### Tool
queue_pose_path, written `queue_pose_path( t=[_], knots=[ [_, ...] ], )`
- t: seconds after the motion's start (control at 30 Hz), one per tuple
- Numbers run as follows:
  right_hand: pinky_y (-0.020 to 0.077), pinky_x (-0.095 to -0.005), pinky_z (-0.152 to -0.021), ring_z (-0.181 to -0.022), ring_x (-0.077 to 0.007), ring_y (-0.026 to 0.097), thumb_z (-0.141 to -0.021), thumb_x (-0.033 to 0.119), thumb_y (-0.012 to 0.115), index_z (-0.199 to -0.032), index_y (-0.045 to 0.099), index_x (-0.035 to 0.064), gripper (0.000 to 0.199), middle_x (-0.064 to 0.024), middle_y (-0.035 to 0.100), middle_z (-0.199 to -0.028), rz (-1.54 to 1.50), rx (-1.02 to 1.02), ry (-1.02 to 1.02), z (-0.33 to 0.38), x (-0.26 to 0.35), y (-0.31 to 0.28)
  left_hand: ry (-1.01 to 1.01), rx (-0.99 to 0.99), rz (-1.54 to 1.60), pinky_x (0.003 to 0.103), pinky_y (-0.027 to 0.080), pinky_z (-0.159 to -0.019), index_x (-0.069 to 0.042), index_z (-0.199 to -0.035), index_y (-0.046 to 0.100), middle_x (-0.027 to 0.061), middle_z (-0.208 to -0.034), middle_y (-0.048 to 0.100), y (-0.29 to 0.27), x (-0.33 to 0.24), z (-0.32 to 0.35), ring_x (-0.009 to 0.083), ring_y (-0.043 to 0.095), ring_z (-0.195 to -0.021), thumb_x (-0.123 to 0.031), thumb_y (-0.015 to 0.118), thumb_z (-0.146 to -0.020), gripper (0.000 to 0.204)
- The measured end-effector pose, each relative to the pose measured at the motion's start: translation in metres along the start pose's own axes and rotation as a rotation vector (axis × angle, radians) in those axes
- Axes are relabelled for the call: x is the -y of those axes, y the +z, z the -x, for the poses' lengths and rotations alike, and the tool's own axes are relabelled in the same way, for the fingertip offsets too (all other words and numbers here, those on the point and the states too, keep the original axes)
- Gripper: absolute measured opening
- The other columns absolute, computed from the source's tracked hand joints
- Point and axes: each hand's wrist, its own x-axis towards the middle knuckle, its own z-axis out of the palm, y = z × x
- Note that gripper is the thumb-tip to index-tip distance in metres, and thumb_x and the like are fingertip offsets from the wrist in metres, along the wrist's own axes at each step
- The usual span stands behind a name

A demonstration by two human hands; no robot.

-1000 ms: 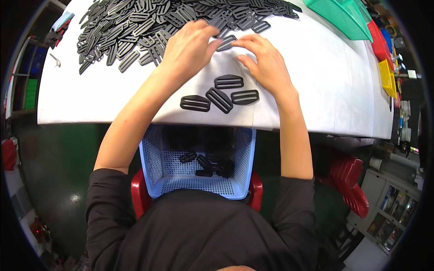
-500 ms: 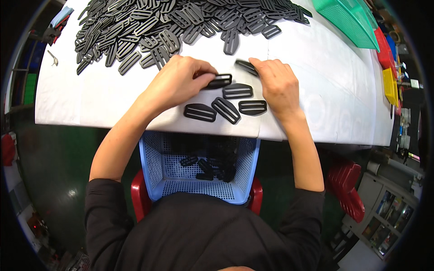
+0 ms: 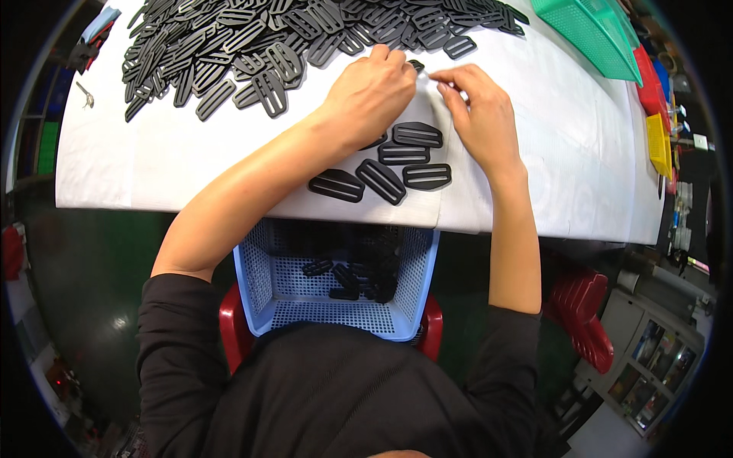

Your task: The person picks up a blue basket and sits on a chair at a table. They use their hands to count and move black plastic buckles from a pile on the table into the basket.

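Observation:
My left hand [image 3: 374, 93] is over the table just in front of the pile, fingers curled on a black plastic slide buckle [image 3: 416, 66]; only its end shows past the fingertips. Close by on the right, my right hand [image 3: 482, 113] has thumb and forefinger apart and holds nothing. Below the hands lies a loose group of slide buckles, among them one at the top [image 3: 418, 135], a slanted one [image 3: 381, 182] and one at the left [image 3: 336, 185]. Another is partly hidden under my left wrist.
A big heap of black slide buckles [image 3: 229, 46] spreads over the far left of the white table [image 3: 550, 153]. Below the near edge, a blue basket [image 3: 256, 282] holds several dark buckles. Green [image 3: 588, 34], red and yellow [image 3: 658, 145] baskets line the far right.
My left hand has moved away from me and right, onto a buckle near the pile. My right hand has let go of its buckle, which lies with the group, and moved slightly farther away.

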Motion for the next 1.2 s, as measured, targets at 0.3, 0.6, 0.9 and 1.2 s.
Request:
queue_pose_path(
  t=[0.3, 0.6, 0.9, 1.2],
  knots=[
    [0.0443, -0.0378, -0.083, -0.103, -0.0204, 0.057, -0.080, 0.006, 0.062, -0.110, 0.067, 0.0106, 0.031, 0.0005, 0.062, -0.111, 0.347, 0.009, -0.377, -0.028, -0.011, 0.037, -0.379, -0.140, 0.365, 0.036, 0.051, -0.075, -0.003, -0.099, 0.070, 0.0123, -0.091, 0.067, -0.057, 0.026, 0.077, 0.0286, 0.065, -0.086, -0.014, 0.067, -0.084, 0.020],
    [0.0478, -0.0360, -0.085, -0.096, -0.0212, 0.058, -0.079, 0.016, 0.071, -0.104, 0.069, 0.0103, 0.026, -0.0008, 0.062, -0.094, 0.209, 0.124, -0.367, -0.024, 0.015, 0.021, -0.568, -0.168, -0.072, 0.036, 0.051, -0.075, -0.003, -0.111, 0.065, 0.0081, -0.098, 0.059, -0.044, 0.034, 0.102, 0.0249, 0.059, -0.092, -0.019, 0.072, -0.082, 0.034],
    [0.0503, -0.0326, -0.069, -0.080, -0.0220, 0.062, -0.086, 0.017, 0.063, -0.097, 0.069, 0.0085, 0.015, -0.0020, 0.061, -0.081, 0.245, 0.077, -0.266, -0.014, 0.012, 0.027, -0.610, -0.266, 0.561, 0.026, 0.052, -0.063, -0.004, -0.107, 0.070, 0.0059, -0.088, 0.070, -0.063, 0.029, 0.111, 0.0148, 0.065, -0.069, -0.007, 0.066, -0.087, 0.020],
    [0.0473, -0.0366, -0.084, -0.105, -0.0213, 0.057, -0.081, 0.015, 0.067, -0.104, 0.070, 0.0134, 0.023, -0.0006, 0.062, -0.114, 0.167, 0.047, -0.421, -0.053, 0.025, 0.043, -0.454, -0.243, -0.027, 0.035, 0.051, -0.076, -0.004, -0.109, 0.066, 0.0099, -0.096, 0.063, -0.044, 0.053, 0.072, 0.0261, 0.062, -0.092, -0.031, 0.071, -0.084, 0.037]
  ],
)
